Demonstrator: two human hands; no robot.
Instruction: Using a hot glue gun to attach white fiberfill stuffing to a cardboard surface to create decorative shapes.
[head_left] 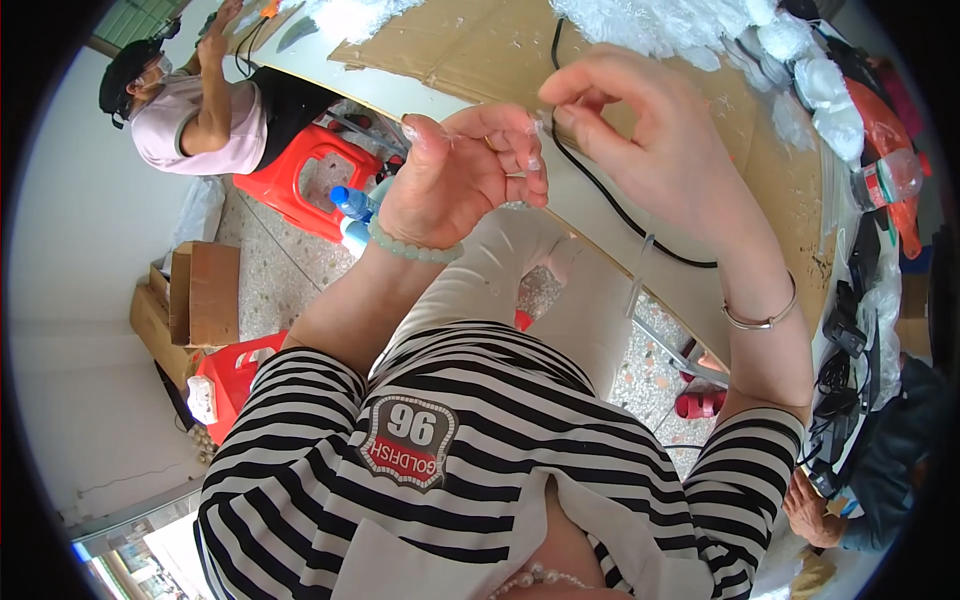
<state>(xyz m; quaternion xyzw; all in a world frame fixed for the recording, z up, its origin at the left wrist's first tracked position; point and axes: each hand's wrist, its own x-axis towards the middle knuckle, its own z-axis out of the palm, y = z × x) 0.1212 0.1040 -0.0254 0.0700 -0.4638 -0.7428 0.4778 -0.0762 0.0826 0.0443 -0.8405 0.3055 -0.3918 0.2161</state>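
My left hand (455, 175) is raised in front of me with its palm turned up. Its thumb stands apart from the loosely curled fingers, and small clear, shiny bits cling to the fingertips. What they are is too small to tell. A pale green bead bracelet (415, 248) circles that wrist. Close beside the left fingertips, my right hand (655, 140) holds its thumb and index finger in a pinch; whatever may be between them I cannot make out. Below both hands lies the near edge of the table, where a black cable (610, 200) curves across.
Cardboard (450, 60) covers the tabletop. White plastic pieces (660, 25) are heaped at the far side, near a red bag (870, 120) and a clear bottle (888, 180). Left, a co-worker (205, 120) sits on a red stool (305, 185). Another person's hand (810, 510) shows lower right.
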